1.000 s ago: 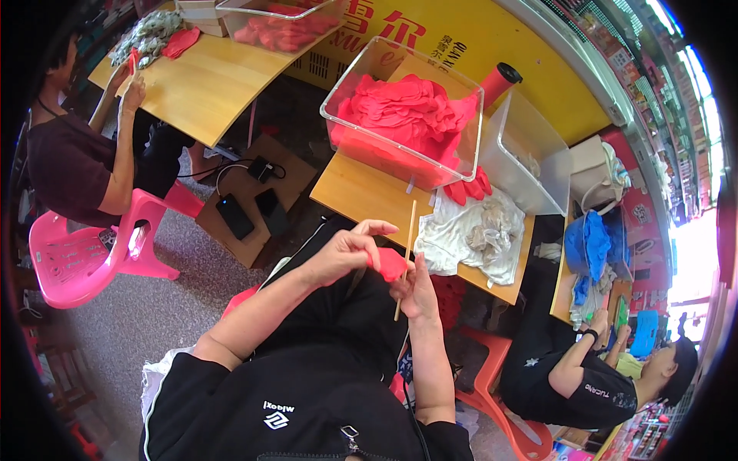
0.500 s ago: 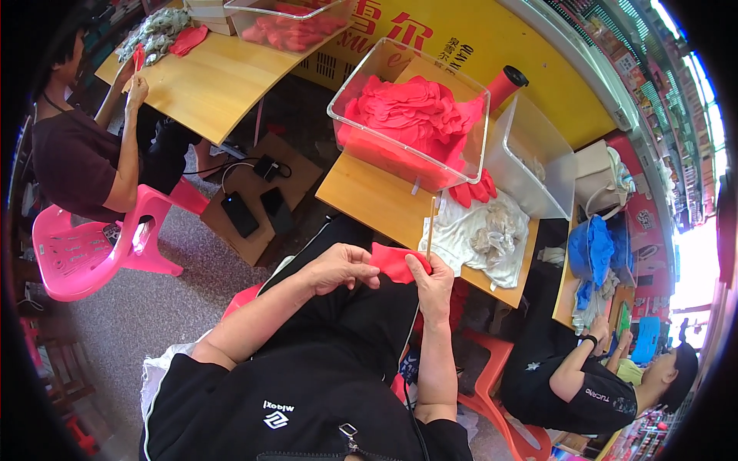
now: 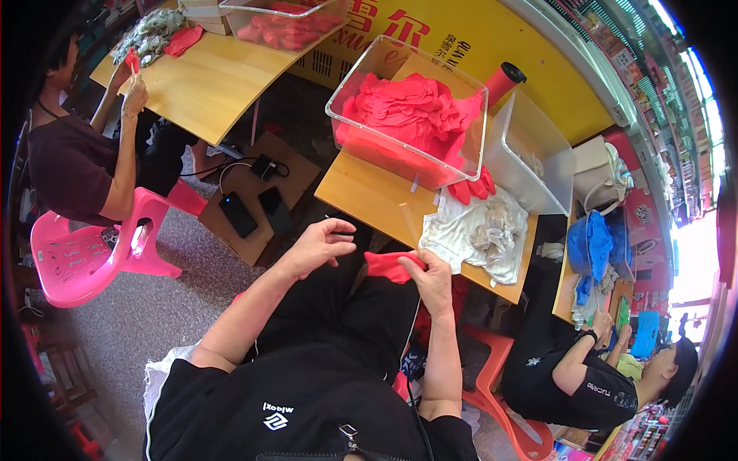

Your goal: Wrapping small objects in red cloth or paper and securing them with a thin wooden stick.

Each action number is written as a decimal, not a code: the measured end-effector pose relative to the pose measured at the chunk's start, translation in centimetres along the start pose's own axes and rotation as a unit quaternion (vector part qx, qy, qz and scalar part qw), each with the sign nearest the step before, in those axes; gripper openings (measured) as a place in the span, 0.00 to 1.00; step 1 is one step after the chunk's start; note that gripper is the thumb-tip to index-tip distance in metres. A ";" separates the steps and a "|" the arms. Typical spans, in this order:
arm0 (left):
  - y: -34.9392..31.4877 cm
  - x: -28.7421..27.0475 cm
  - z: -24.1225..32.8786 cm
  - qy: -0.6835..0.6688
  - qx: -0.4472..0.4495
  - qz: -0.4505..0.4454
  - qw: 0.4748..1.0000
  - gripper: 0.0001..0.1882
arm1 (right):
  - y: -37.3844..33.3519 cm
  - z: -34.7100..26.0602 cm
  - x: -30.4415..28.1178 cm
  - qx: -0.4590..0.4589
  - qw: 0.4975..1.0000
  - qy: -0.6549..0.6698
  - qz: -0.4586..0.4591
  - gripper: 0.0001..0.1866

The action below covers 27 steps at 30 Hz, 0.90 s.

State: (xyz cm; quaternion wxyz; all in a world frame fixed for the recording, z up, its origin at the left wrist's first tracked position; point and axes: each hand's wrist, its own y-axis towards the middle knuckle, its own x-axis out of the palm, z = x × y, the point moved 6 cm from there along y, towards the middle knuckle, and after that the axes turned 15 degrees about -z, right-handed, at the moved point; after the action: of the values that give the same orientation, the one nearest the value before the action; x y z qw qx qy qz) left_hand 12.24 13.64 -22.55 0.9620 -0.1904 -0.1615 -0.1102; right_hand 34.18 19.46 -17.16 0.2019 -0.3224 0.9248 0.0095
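Observation:
My right hand (image 3: 433, 281) pinches a small piece of red cloth (image 3: 390, 266) between thumb and fingers, above my lap. A thin pale stick (image 3: 407, 220), smeared by motion, rises from beside the same hand; its lower end is hidden. Apart from the cloth, to its left, my left hand (image 3: 321, 247) is empty with the fingers spread. Past my hands, a clear plastic bin (image 3: 330, 107) on the wooden table (image 3: 361, 192) holds a heap of similar red cloth pieces (image 3: 407, 107). More red pieces (image 3: 473, 187) lie in front of it.
Right of the bin are a white cloth (image 3: 450, 230) with crumpled plastic (image 3: 496, 230) and a second clear bin (image 3: 530, 161). Phones (image 3: 238, 215) lie on cardboard at left. One person (image 3: 84, 161) sits left by a pink chair (image 3: 77, 261), another (image 3: 592, 376) works at right.
My left hand has moved left and up, away from the red cloth, and its fingers have opened out. The stick has tipped to the left. My right hand has barely moved.

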 end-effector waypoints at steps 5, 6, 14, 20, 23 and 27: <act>0.6 3.9 -0.7 0.150 0.011 -0.149 0.977 0.24 | 0.9 -2.2 3.8 -0.051 0.989 -0.059 -0.122 0.09; 0.6 4.3 -1.9 0.106 -0.076 -0.192 0.973 0.20 | 0.8 -2.3 4.2 -0.044 0.989 -0.014 -0.142 0.09; -1.0 2.7 -4.7 -0.105 -0.080 -0.090 0.987 0.14 | -0.9 6.1 -1.3 0.010 0.940 0.308 0.150 0.16; -1.0 3.0 -5.4 -0.190 -0.076 -0.035 0.978 0.13 | 2.7 8.5 -5.3 0.074 0.979 0.053 0.184 0.15; -1.4 2.3 -5.5 -0.191 -0.069 -0.027 0.979 0.13 | 2.7 7.9 -8.9 -0.050 0.913 -0.324 0.245 0.16; -2.6 0.9 -6.3 -0.192 -0.060 -0.008 0.979 0.13 | 1.8 8.0 -12.2 0.025 0.813 -0.554 0.174 0.12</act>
State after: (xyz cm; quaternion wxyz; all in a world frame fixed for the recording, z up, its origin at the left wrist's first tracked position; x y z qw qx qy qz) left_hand 14.05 8.63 -26.90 0.8988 -0.2646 -0.3381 -0.0883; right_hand 44.71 29.34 -20.03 0.6833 -0.0908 0.6967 0.1986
